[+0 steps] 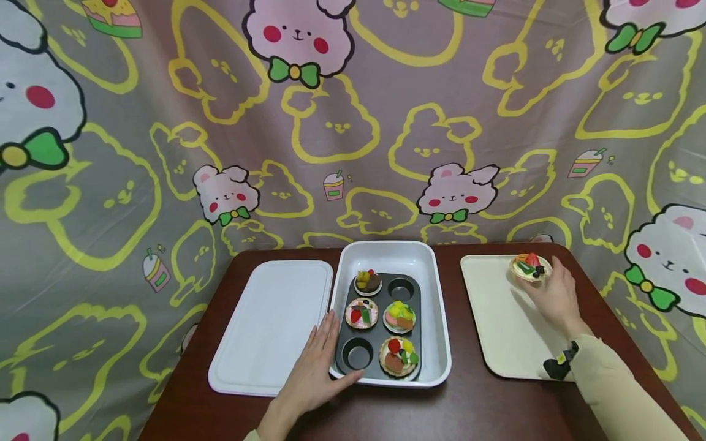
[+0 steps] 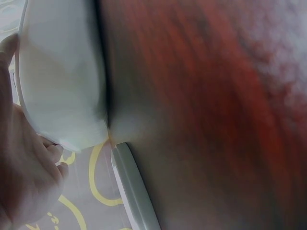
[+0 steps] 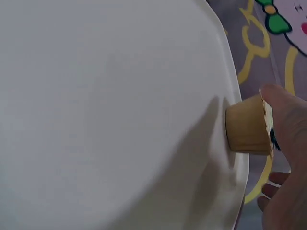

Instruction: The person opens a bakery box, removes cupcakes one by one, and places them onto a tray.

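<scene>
My right hand point(image 1: 557, 300) grips a fruit-topped toy tart point(image 1: 531, 267) by its side, at the far right corner of the cream tray point(image 1: 513, 337). In the right wrist view the tart's tan cup point(image 3: 247, 127) sits at the tray's rim, with the thumb against its upper edge. My left hand point(image 1: 314, 364) lies with straight fingers along the left front corner of a white tub point(image 1: 441, 343). Inside the tub stands a dark muffin pan point(image 1: 380, 367). Several toy tarts sit in its cups, among them a chocolate one point(image 1: 368, 282) and a large front one point(image 1: 398, 356).
Left of the tub lies a flat white tray or lid point(image 1: 270, 324). All of it stands on a dark brown table point(image 1: 441, 416). A patterned cloth point(image 1: 380, 122) with cartoon animals hangs behind and at both sides.
</scene>
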Demonstrator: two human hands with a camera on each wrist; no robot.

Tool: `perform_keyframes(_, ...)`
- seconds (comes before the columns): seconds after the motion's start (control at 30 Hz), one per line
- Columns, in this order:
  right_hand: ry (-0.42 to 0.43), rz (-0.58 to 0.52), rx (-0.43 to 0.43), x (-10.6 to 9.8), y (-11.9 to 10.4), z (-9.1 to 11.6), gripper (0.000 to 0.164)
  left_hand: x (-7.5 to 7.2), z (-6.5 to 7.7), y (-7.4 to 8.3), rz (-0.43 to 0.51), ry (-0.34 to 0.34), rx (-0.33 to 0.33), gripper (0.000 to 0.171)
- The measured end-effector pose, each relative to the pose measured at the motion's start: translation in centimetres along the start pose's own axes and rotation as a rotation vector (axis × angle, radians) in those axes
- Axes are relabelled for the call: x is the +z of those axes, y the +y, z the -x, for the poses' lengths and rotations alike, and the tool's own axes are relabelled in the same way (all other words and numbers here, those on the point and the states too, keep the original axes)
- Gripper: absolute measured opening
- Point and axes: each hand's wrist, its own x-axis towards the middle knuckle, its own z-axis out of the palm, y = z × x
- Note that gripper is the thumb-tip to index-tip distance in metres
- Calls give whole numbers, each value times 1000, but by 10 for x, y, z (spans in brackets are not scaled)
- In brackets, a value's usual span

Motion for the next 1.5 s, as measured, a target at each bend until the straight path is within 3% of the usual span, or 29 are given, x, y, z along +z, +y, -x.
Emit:
perform_keyframes(0.17, 149, 48, -205, 4, -15, 10, 104, 0, 0, 0, 1, 3, 3, 122)
perform_keyframes(0.3, 177, 55, -343, 8, -31, 18, 96, 1, 0, 0, 2, 1, 1, 122)
perform_keyframes(0.5, 49, 105, -482, 22, -63, 33, 97, 0, 0, -1, -3, -1, 1, 122)
perform_keyframes(0.77, -208, 136, -481, 46, -109, 55, 105, 1, -1, -2, -2, -10, -8, 123)
perform_keyframes(1.1, -375, 75, -583, 75, -153, 73, 104, 2, -1, -2, -6, -4, -6, 123)
perform_keyframes(1.37, -480, 56, -650, 98, -169, 79, 105, 2, -2, -2, -7, -10, -7, 124)
perform_keyframes(1.5, -515, 61, -640, 104, -175, 79, 103, 2, -2, -2, -6, -13, -10, 124)
